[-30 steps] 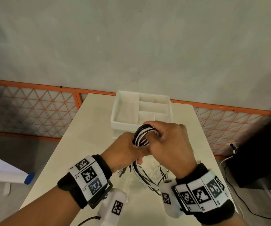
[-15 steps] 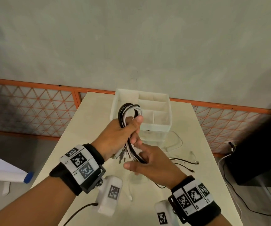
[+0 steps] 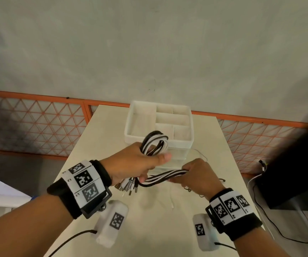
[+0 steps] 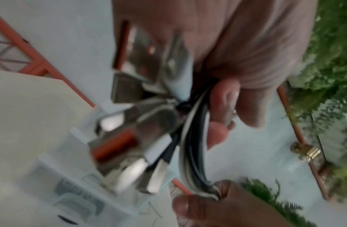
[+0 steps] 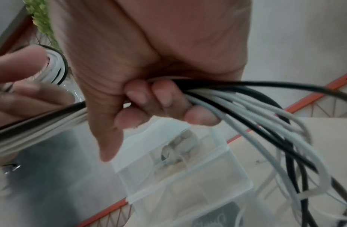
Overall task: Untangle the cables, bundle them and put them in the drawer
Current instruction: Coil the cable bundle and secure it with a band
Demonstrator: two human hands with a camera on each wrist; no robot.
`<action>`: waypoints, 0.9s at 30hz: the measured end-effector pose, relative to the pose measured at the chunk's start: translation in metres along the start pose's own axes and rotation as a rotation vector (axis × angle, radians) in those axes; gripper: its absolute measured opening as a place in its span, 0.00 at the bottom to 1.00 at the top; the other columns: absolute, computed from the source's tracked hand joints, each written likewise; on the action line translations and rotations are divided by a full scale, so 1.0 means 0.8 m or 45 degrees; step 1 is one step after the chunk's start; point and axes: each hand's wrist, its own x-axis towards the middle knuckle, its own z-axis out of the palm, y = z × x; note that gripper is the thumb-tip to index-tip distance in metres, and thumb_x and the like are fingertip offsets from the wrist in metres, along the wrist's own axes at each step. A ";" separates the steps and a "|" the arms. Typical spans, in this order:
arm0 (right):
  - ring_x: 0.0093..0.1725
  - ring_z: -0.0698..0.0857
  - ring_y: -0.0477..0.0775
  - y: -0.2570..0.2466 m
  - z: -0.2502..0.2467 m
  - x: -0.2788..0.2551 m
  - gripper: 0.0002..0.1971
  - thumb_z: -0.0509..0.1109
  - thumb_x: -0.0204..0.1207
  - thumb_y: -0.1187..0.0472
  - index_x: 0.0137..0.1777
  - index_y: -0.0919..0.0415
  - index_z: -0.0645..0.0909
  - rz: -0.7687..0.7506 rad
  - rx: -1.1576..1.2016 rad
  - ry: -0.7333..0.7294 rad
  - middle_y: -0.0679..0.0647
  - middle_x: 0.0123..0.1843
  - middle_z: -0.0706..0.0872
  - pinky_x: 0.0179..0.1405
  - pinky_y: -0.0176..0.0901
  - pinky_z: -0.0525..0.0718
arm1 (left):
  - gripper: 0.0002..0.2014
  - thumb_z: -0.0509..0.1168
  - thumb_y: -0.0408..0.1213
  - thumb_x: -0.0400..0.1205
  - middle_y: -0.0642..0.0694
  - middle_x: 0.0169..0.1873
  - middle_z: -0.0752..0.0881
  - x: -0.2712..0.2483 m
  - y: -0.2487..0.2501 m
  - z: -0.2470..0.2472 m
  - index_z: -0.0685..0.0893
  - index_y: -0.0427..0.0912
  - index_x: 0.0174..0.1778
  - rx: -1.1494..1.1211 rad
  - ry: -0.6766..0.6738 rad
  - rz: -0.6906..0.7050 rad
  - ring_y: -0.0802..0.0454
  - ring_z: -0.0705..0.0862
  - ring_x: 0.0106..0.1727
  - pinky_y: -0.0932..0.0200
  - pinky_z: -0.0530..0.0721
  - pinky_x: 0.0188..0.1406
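Gripping the coiled end of the cables (image 3: 155,142) just in front of the drawer (image 3: 131,130), the left hand (image 3: 131,164) keeps its fingers and thumb curled round the loop, probably so the turns cannot spring apart. Below it the plugs (image 3: 128,186) hang free. Nearer than the drawer and to its right side, the right hand (image 3: 195,175) has closed round the straight run, pulling it taut, likely for another wrap.

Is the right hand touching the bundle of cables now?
Touching. In the right wrist view, the right hand has its fingers curled round the cables.
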 end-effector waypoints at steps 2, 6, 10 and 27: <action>0.19 0.77 0.43 0.004 -0.007 0.008 0.19 0.83 0.60 0.48 0.21 0.59 0.82 0.034 -0.058 0.129 0.51 0.21 0.84 0.23 0.36 0.73 | 0.11 0.75 0.53 0.76 0.59 0.25 0.83 0.001 -0.005 0.007 0.88 0.50 0.43 0.163 0.021 0.021 0.59 0.79 0.24 0.62 0.81 0.33; 0.30 0.83 0.55 -0.001 -0.009 0.009 0.12 0.80 0.59 0.53 0.23 0.56 0.82 -0.068 -0.122 0.357 0.50 0.25 0.84 0.28 0.40 0.74 | 0.17 0.78 0.56 0.68 0.57 0.40 0.91 0.011 -0.019 0.020 0.87 0.56 0.49 0.567 0.060 -0.027 0.59 0.89 0.43 0.57 0.88 0.52; 0.27 0.79 0.45 -0.003 -0.019 -0.001 0.12 0.86 0.63 0.59 0.35 0.51 0.83 -0.332 0.204 0.307 0.48 0.28 0.84 0.28 0.37 0.77 | 0.05 0.78 0.42 0.71 0.55 0.25 0.87 0.018 -0.021 0.014 0.91 0.45 0.35 0.451 0.105 -0.116 0.59 0.82 0.26 0.65 0.77 0.29; 0.23 0.68 0.51 0.000 -0.011 -0.015 0.18 0.59 0.89 0.56 0.50 0.66 0.87 -0.304 1.085 0.013 0.53 0.26 0.74 0.30 0.47 0.70 | 0.07 0.71 0.36 0.82 0.46 0.31 0.90 0.032 -0.013 -0.011 0.88 0.35 0.43 -0.163 0.384 -0.138 0.53 0.73 0.21 0.61 0.75 0.22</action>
